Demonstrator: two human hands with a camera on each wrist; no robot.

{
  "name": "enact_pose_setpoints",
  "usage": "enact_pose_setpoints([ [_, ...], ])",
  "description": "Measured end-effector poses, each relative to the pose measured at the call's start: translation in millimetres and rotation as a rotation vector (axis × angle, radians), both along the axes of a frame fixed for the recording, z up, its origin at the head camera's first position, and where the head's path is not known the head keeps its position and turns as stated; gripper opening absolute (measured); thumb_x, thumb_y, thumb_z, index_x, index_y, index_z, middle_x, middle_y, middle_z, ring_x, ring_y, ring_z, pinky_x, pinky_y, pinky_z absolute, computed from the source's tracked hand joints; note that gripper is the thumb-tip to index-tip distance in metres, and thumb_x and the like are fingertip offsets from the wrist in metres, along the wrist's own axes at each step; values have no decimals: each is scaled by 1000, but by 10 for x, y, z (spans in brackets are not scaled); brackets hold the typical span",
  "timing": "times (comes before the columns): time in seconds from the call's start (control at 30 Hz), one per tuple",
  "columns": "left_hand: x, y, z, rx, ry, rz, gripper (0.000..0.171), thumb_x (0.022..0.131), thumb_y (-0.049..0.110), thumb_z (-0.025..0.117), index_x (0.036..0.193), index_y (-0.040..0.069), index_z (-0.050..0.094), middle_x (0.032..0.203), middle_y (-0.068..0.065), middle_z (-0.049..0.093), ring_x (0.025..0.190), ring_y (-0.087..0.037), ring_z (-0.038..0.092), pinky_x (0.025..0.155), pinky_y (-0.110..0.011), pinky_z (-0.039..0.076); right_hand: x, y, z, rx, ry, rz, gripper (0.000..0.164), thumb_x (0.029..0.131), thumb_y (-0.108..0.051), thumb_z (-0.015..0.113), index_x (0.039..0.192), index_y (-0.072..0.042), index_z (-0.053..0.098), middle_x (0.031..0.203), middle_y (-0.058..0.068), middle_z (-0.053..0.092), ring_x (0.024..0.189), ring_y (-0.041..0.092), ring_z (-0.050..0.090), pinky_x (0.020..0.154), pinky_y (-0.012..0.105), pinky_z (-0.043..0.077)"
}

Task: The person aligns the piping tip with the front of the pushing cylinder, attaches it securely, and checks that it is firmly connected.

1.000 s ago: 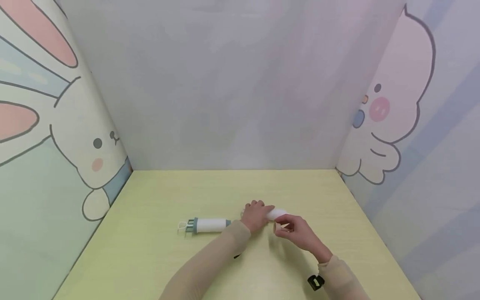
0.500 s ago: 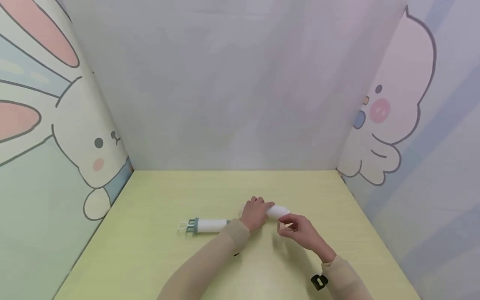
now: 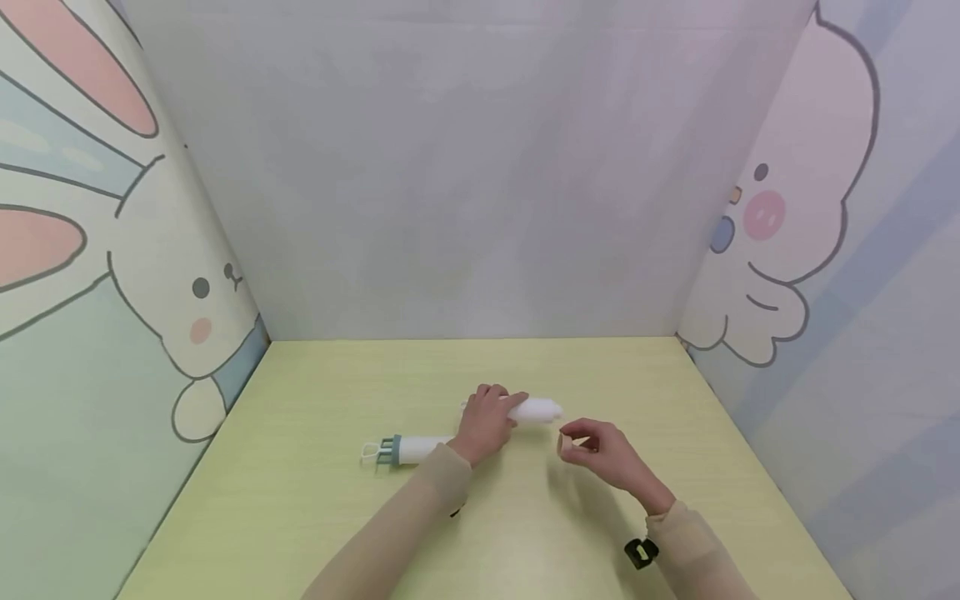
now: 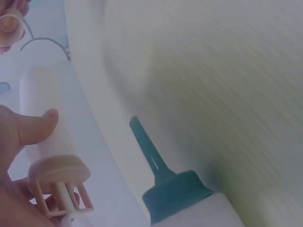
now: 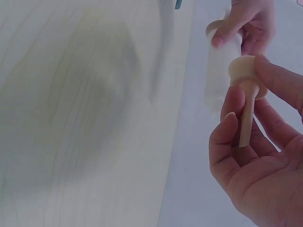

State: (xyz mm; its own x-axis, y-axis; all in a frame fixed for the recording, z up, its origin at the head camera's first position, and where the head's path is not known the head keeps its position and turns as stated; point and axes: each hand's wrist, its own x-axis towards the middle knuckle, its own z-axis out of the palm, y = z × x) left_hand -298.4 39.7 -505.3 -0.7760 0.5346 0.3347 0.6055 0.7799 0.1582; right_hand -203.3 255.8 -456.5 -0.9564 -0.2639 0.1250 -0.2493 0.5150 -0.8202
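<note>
I see the left hand [image 3: 486, 427] gripping a beige-collared white syringe [image 3: 536, 410] round its barrel, tip toward the right edge of the desk [image 3: 360, 383]. The right hand [image 3: 606, 457] pinches a beige nozzle [image 5: 248, 89], wide end turned toward the left hand, near the syringe's tip but apart. Both are right of the desk's middle, well in from its far edge. Nearer the left edge, a teal-and-white syringe [image 3: 422, 450] lies flat, partly behind the left sleeve [image 3: 405, 517] in my head view

Counted from surface [image 3: 480, 367] centre, head view: 2 tubes (beige-collared tube [image 3: 536, 410] 1 o'clock, teal-ended tube [image 3: 422, 450] 9), 1 nozzle [image 5: 243, 71] (3), 2 cartoons (rabbit [image 3: 165, 267] 10, pale figure [image 3: 802, 158] 2).
</note>
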Motion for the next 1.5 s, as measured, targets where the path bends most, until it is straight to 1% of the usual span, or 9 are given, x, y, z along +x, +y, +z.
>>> enact_pose_setpoints([
  [0.23,97,-229,78,61,16,-4,47,85,19,73,129,27,60,113,-4,57,105,-27,48,82,-42,42,-28,-10,47,6,-11,1,22,88,-6,67,109,-1,65,102,16,66,78,28,65,69,30,51],
  [0.37,172,-357,80,80,8,4,47,84,18,74,128,26,61,111,-4,57,104,-27,48,80,-41,43,-103,19,-88,4,-2,-5,23,88,-7,67,110,-2,65,103,14,66,79,28,65,69,31,51],
  [0.5,240,-438,86,88,7,-2,47,83,19,75,127,25,62,111,-5,58,103,-28,50,80,-42,44,-189,66,-255,13,5,-11,23,88,-12,69,110,-6,66,103,8,66,78,22,65,69,31,51],
  [0.7,337,-521,134,101,15,-14,46,81,17,76,124,25,64,108,-5,59,100,-29,51,78,-42,45,-256,72,-307,6,25,7,27,86,-20,72,111,-11,67,107,4,66,82,19,64,72,32,51],
  [0.87,414,-575,155,107,6,-26,47,80,16,76,125,26,64,108,-4,60,100,-28,52,78,-42,45,-302,7,-288,-6,31,26,30,85,-18,74,112,-7,66,108,9,65,85,20,64,75,32,51],
  [1.0,468,-607,139,119,-4,-21,47,81,17,76,125,26,64,108,-3,60,101,-27,52,79,-42,45,-307,-83,-233,-17,23,49,30,85,-11,73,113,-2,65,109,16,65,85,25,64,74,34,52],
  [1.17,527,-626,140,146,-25,-32,47,80,19,77,125,25,64,107,-4,60,100,-27,51,80,-42,45,-220,-224,-45,-31,0,67,28,84,-2,71,111,3,65,108,20,64,86,32,64,72,32,52],
  [1.27,556,-640,155,151,-38,-30,48,80,20,78,126,25,64,108,-4,59,101,-27,51,81,-43,45,-164,-287,66,-30,-8,81,27,84,-1,70,111,3,65,108,21,63,87,33,64,73,30,52],
  [1.5,567,-674,169,154,-45,-34,48,80,20,79,126,24,64,108,-4,59,101,-27,51,83,-43,44,-149,-354,127,-32,9,103,28,84,0,71,111,3,64,108,21,63,88,34,63,75,35,52],
])
